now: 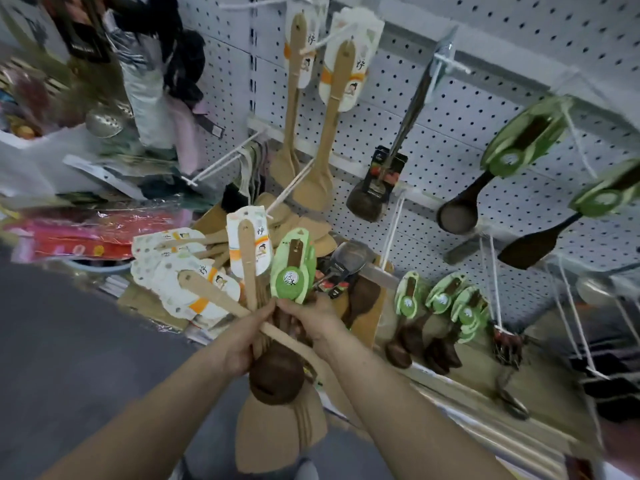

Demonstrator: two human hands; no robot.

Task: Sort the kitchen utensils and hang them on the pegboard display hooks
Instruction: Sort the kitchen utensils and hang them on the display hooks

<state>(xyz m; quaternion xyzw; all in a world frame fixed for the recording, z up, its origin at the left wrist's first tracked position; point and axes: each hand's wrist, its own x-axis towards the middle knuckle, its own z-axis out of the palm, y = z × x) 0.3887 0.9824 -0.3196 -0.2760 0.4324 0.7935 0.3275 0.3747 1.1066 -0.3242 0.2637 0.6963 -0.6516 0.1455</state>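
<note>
So, at the centre of my view both hands are closed on one mixed bundle of utensils. The left hand (247,341) has its fingers wrapped round the handles from the left. The right hand (313,320) is curled round them from the right, just under the green card label (293,271) of a dark brown wooden ladle (277,382) whose round bowl hangs below the fists. Packed against it are pale wooden spatulas with white printed cards (247,244), blades down, one of them slanting across the bundle.

I judge the step in hand to be splitting this bunch by kind. To do it well I would keep the left hand tight on the pale handles as the anchor. The right should draw only the ladle upward, by its handle and not by the card, which could tear at its hole. The slanted spatula looks likeliest to slip.

Outward, more white-carded spatulas (180,275) lie heaped toward the left end of the shelf base, and green-carded dark spoons (436,306) lie toward its right end. Above, on the white pegboard (519,36), matching hung pale spatulas (325,119) sit near the middle. A hung green-carded ladle (512,143) sits toward the right edge — there I would aim, lining the card's hole with the tip of the white hook (581,147).
</note>
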